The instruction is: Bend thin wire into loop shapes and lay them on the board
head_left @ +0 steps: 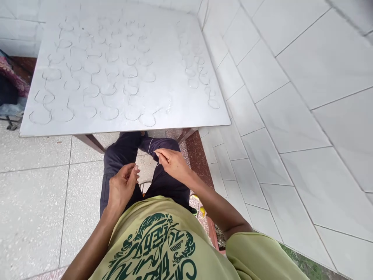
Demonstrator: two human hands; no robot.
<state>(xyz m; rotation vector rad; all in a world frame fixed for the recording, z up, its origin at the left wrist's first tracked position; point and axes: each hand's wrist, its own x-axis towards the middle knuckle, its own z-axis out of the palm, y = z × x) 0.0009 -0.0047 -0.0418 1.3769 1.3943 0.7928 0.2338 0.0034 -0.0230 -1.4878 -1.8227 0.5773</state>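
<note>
Over my lap, my right hand [173, 163] pinches a thin, pale strand [150, 146], like thread or fine wire. One end sticks up past the fingertips and bends; a bit more hangs below the fingers. My left hand [122, 184] is to the left and slightly lower, fingers curled toward the thumb, apart from the right hand. Whether anything is between its fingertips is too small to tell. Beyond both hands is a white tabletop [186, 112], where many thin, curved grey pieces [109, 114] lie in rough rows.
A white tiled wall [303, 128] runs along the right, close to the table. Speckled floor tiles [32, 194] spread out at left. Dark table legs [91, 142] stand near my knees. Fabric items [11, 87] sit beyond the table's left edge.
</note>
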